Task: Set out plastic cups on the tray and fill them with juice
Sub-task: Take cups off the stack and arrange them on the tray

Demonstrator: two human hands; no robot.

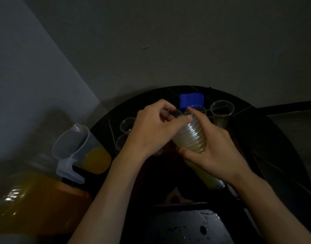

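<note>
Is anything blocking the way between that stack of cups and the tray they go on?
Nothing visible does. The right hand grips the stack of cups, the left hand pinches its top rim. One cup stands to the left, another cup at the far right; the hands hide the spot beneath them.

- Cup stack (pixel 188 138): clear ribbed plastic cups, nested and tilted, mouths pointing away. Right hand (pixel 216 152) grips it; left hand (pixel 151 129) pinches at its top rim.
- Rear cup (pixel 196 110): clear, upright, just behind the stack's mouth.
- Right cup (pixel 221 113): clear, upright, behind and right of the stack.
- Left cups (pixel 128 125): two, clear, upright, left of the stack.
- Pitcher (pixel 80 148): clear, orange juice in its lower part, well left of the stack.
</note>
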